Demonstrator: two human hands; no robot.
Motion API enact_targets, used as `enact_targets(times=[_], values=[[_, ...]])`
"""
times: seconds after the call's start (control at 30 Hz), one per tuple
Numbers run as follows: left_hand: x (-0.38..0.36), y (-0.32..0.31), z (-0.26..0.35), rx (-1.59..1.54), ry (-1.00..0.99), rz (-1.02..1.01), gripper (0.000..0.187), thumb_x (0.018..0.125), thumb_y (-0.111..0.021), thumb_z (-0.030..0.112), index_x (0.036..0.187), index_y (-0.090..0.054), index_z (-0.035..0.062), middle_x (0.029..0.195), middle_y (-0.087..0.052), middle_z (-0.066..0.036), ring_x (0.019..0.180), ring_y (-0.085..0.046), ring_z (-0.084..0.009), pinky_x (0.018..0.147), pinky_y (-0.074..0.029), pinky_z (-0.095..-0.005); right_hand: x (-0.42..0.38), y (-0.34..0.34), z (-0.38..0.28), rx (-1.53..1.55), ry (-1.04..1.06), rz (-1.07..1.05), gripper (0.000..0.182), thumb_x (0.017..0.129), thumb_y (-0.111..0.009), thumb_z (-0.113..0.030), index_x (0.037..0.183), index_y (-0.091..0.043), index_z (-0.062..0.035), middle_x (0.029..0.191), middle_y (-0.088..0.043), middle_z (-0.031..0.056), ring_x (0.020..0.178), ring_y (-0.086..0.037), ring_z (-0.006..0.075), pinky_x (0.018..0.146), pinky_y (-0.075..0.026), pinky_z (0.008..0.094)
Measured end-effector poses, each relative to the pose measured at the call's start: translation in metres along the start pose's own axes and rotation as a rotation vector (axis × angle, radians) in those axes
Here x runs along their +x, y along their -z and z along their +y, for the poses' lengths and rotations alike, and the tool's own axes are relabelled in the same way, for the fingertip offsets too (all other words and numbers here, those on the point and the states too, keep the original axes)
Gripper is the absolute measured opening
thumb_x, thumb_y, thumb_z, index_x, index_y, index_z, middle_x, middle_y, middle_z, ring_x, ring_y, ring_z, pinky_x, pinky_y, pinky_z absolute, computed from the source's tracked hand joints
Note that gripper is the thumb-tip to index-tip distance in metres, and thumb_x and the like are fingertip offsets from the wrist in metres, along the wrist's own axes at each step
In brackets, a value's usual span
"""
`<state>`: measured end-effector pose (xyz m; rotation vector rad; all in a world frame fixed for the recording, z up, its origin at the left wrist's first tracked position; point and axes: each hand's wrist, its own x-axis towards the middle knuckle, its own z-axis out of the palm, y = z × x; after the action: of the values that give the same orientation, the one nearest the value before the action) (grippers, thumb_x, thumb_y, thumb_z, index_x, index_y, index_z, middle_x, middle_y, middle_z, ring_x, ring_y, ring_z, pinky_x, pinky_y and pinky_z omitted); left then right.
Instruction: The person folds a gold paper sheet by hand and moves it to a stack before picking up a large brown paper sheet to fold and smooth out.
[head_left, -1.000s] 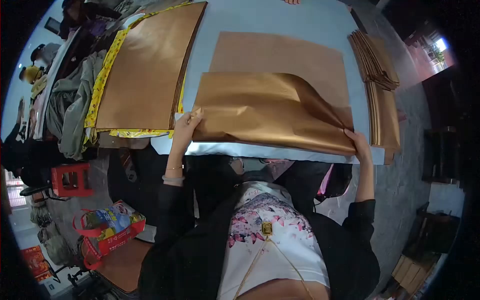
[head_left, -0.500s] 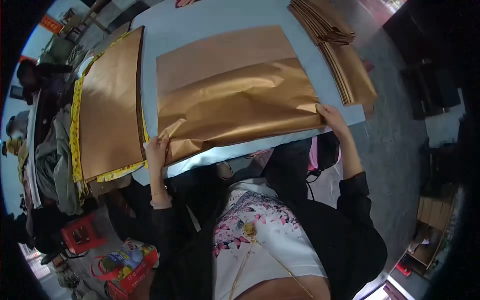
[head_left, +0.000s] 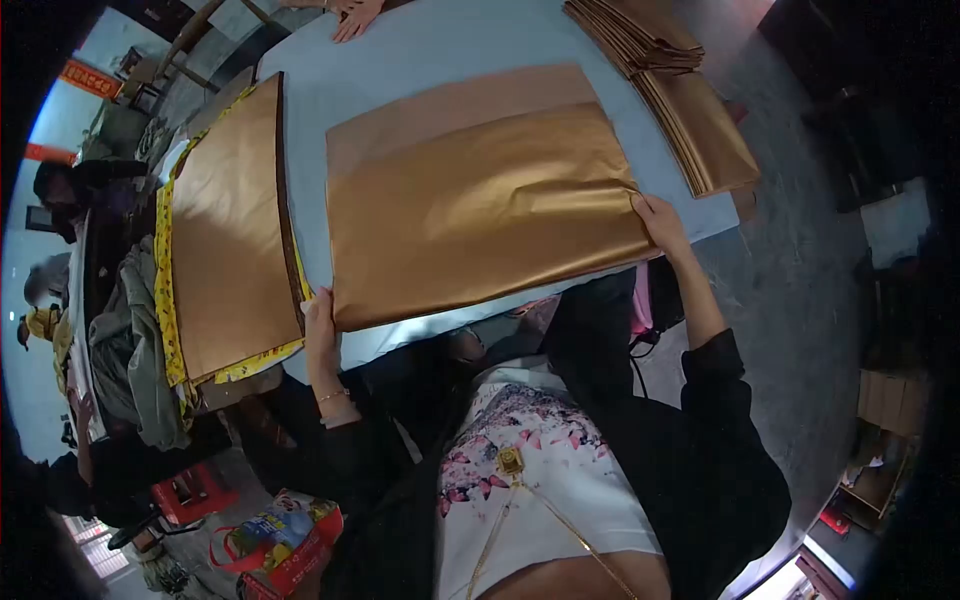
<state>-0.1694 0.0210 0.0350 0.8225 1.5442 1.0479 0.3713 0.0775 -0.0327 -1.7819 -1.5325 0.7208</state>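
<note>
A large sheet of gold-brown paper (head_left: 480,215) lies across the white tabletop, its far strip duller and lighter than the shiny near part. At the near left corner, my left hand (head_left: 322,330) has its fingers closed on the sheet's edge. My right hand (head_left: 662,225) pinches the right edge near the front, with the thumb on top and creases running inward from it. The near left part of the sheet lies fairly smooth.
On the left, another stack of brown sheets (head_left: 230,220) rests over yellow patterned material (head_left: 166,290). Folded gold paper (head_left: 700,130) is piled at the right. Another person's hands (head_left: 355,18) rest at the table's far edge. A red bag (head_left: 285,545) stands on the floor.
The sheet's left side has gone from wrinkled to smoother and flatter, with creases now mostly near my right hand. The other person's hands show more fully at the far edge.
</note>
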Motion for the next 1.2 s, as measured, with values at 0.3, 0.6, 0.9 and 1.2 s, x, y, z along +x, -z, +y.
enact_targets(times=[0.3,0.6,0.9,1.2], values=[[-0.013,0.005,-0.002,0.255,-0.083,-0.109,0.029,0.092,-0.061,0.026,0.099,-0.057,-0.0022,0.072,-0.049,0.006,0.063,-0.04,-0.0027,0.057,-0.032,-0.0182,0.006,0.003,-0.02,0.024,-0.185,-0.034,0.048,0.093,-0.051,-0.04,0.084,-0.056,0.0065,0.065,-0.055,0.0171,0.063,-0.052,0.0235,0.063,-0.042,0.0377],[-0.007,-0.011,-0.013,0.582,-0.168,0.176,0.033,0.086,-0.067,0.026,0.098,-0.059,-0.0033,0.067,-0.056,-0.003,0.061,-0.05,-0.0111,0.059,-0.043,-0.0271,0.012,0.01,-0.02,-0.1,-0.055,0.01,0.042,0.091,-0.053,-0.036,0.093,-0.062,0.0054,0.077,-0.063,0.0202,0.069,-0.058,0.0283,0.067,-0.045,0.0363],[-0.006,-0.024,-0.025,0.685,-0.179,0.349,0.032,0.086,-0.064,0.028,0.1,-0.057,0.0005,0.075,-0.064,-0.012,0.069,-0.062,-0.0246,0.064,-0.047,-0.0348,0.01,0.024,-0.026,0.349,-0.294,-0.033,0.053,0.093,-0.051,-0.047,0.106,-0.063,0.0027,0.106,-0.062,0.0088,0.1,-0.056,0.0156,0.084,-0.044,0.0287],[0.003,-0.018,-0.038,0.655,-0.173,0.382,0.029,0.087,-0.064,0.025,0.099,-0.058,-0.0002,0.073,-0.064,-0.011,0.068,-0.062,-0.0204,0.061,-0.046,-0.0328,-0.003,0.019,-0.012,0.217,-0.177,-0.098,0.045,0.093,-0.054,-0.043,0.077,-0.057,-0.0008,0.062,-0.049,0.0002,0.058,-0.044,0.0086,0.053,-0.038,0.0273]])
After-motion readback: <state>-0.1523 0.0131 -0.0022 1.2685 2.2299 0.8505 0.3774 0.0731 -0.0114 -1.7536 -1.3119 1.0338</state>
